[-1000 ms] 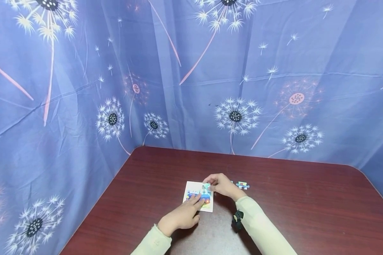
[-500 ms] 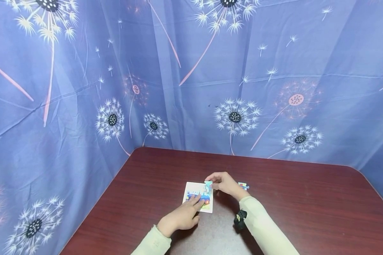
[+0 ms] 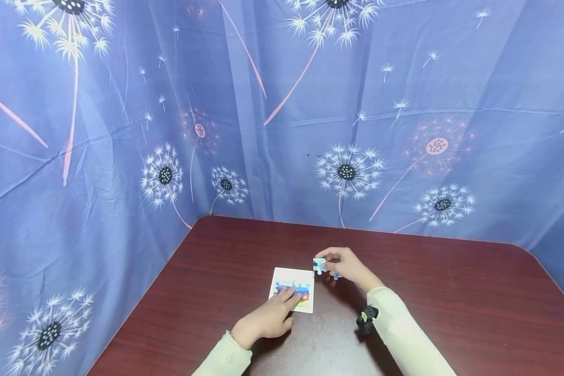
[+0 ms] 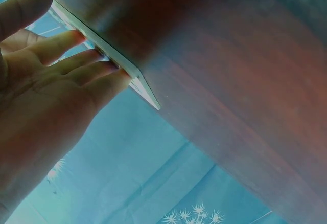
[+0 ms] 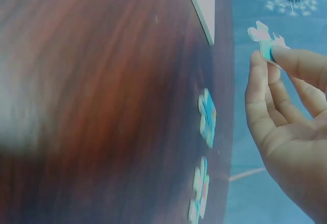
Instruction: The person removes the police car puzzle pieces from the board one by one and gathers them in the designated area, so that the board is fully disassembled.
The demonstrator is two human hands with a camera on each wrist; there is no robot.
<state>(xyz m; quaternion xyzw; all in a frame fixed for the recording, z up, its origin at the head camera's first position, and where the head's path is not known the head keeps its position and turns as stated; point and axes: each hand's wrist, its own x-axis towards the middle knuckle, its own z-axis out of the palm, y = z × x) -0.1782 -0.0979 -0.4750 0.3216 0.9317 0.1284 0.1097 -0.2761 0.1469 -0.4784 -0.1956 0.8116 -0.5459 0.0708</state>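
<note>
- No text, label, brand, number or sign can be read in any view.
- The print (image 3: 304, 290) on the puzzle board (image 3: 284, 274) is partly covered and too small for any lettering to be told.
- The black wrist device (image 3: 370, 314) bears a yellow-green patch (image 3: 364, 317), too small to read.
</note>
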